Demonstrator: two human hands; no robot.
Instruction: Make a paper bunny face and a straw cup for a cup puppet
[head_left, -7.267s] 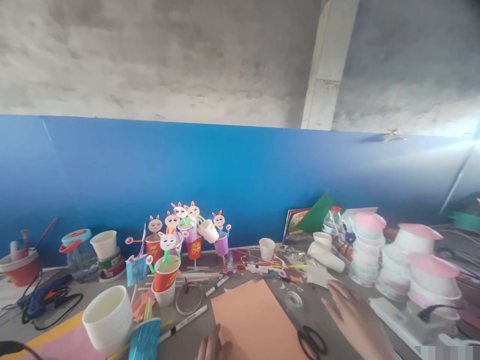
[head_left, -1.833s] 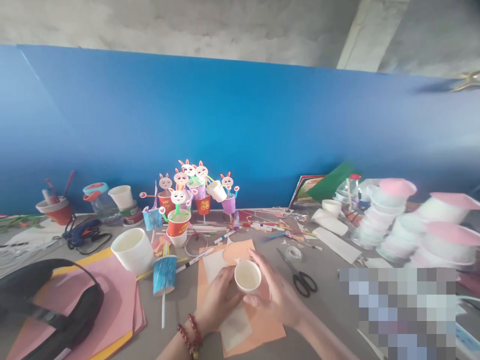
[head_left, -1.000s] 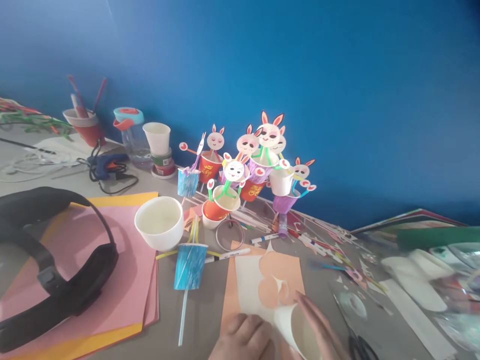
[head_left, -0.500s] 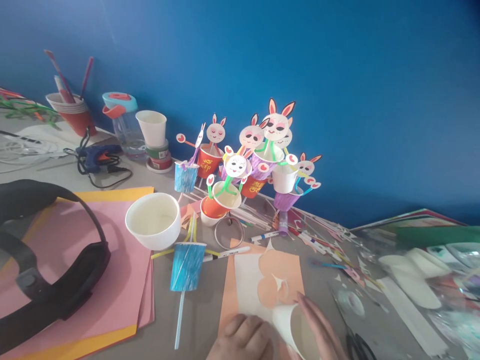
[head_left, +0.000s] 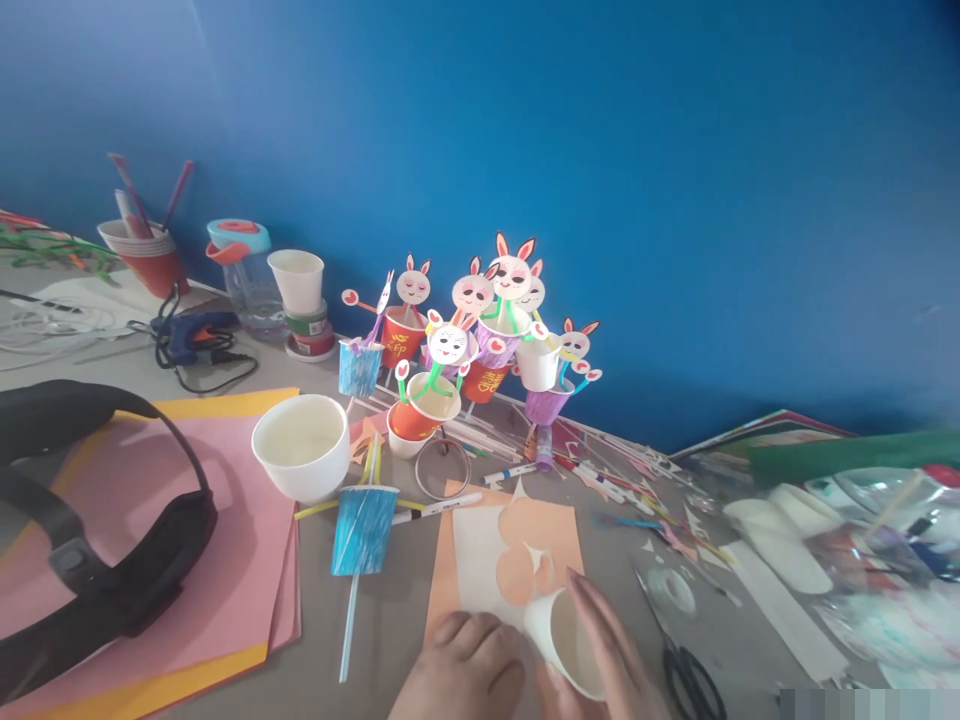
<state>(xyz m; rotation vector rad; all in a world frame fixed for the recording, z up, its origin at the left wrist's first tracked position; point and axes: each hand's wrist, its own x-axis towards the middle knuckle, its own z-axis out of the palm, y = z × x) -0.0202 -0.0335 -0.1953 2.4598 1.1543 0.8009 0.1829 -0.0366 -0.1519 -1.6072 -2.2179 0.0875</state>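
Note:
A white paper cup [head_left: 564, 642] lies tilted on its side near the front edge, its mouth turned toward the lower right. My right hand [head_left: 613, 650] is closed around this cup, fingers along its far side and thumb beneath. Just left of the cup's base, my left hand [head_left: 463, 668] rests curled on the paper, and whatever its fingers may hold is hidden. Under both hands lies a white cut sheet [head_left: 474, 562] over peach-coloured paper [head_left: 559, 528]. Farther left is a blue-coloured paper cup [head_left: 364, 530] with a straw through it.
Several rabbit-faced cup puppets [head_left: 450, 343] stand by the blue wall. A white bowl [head_left: 301, 445] and a black headset strap [head_left: 150, 585] are at left, beside a glue gun [head_left: 187, 340]. Black-handled scissors [head_left: 690, 680], tape [head_left: 671, 590] and plastic bags [head_left: 892, 615] lie at right.
The camera view has swung a little right and up, so the things sit farther left in the picture. My right hand keeps its hold on the paper cup, and my left hand stays curled.

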